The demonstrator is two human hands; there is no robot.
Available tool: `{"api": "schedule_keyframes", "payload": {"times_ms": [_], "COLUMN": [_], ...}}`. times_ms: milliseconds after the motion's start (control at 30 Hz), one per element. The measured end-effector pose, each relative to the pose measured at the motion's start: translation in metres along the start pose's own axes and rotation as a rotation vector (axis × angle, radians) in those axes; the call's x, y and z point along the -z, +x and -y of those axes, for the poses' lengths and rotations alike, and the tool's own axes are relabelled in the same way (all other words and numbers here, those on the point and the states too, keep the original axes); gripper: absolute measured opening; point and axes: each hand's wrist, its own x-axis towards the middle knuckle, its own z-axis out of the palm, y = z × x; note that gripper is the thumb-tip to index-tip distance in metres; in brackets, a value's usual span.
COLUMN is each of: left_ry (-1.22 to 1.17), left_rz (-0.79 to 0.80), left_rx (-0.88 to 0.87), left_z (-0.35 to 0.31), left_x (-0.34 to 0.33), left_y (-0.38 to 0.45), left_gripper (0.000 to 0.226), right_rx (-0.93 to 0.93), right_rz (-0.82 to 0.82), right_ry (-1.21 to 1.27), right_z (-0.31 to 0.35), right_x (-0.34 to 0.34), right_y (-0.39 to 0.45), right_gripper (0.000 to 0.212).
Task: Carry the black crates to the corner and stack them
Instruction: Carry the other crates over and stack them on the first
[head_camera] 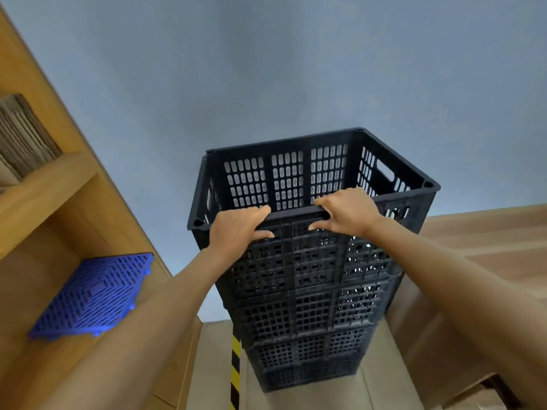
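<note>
A tall stack of several black slatted crates [310,321] rises from the floor against the grey wall. The top black crate [296,179] is empty and sits level on the stack. My left hand [236,229] grips the near rim of that top crate, fingers over the edge and thumb on the outer wall. My right hand [346,211] holds the same rim a little to the right, fingers curled over it. Both forearms reach up from the bottom of the view.
A wooden shelf unit [59,184] stands at the left, holding a blue plastic grid panel [94,294] and stacked cardboard [23,137]. Large cardboard boxes [473,276] stand at the right. A yellow-and-black striped tape line [235,371] runs along the floor beside the stack.
</note>
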Motion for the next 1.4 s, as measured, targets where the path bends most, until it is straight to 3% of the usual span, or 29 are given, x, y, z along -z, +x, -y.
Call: {"api": "schedule_keyframes", "payload": {"times_ms": [167,533,1133,1400], "left_ry": [-0.006,0.006,0.031,0.002], "left_rz": [0.03,0.105,0.092,0.208], "left_rx": [-0.027,-0.042,0.184,0.304], "left_z": [0.014,0.057,0.022,0.004], "left_x": [0.0,0.012,0.008,0.017], "left_y": [0.002,0.001,0.007,0.0], "left_gripper": [0.044,0.036,0.041,0.041], "right_rx": [-0.063,-0.145,0.008,-0.166], "right_rz": [-0.008,0.005,0.018,0.063], "right_ry": [0.026,0.034,0.022,0.059], "right_z": [0.013,0.056,0.025,0.045], "right_x": [0.003,0.005,0.005,0.009], "right_y": [-0.002,0.024,0.028,0.016], "right_gripper": [0.052,0.047,0.049,0.054]}}
